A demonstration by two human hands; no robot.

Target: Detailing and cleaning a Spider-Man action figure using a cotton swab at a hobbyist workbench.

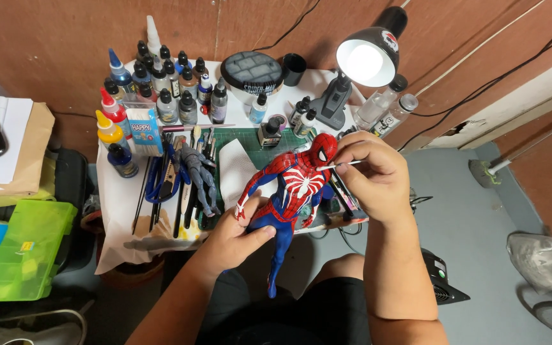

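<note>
Left hand (234, 237) fingers close around the red-and-blue figure (292, 191) past the table edge (161, 246); right hand (370, 172), at two o'clock, pinches a cotton swab (340, 166) against its head. Open floor lies at three o'clock.

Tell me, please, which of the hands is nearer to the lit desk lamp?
Right. The right hand is just below the lamp; the left hand is lower, gripping the figure.

small blue-and-white carton (144, 130) among paint bottles, round dark-topped tin (252, 72) at the table's back, green plastic case (23, 249) far left
</note>
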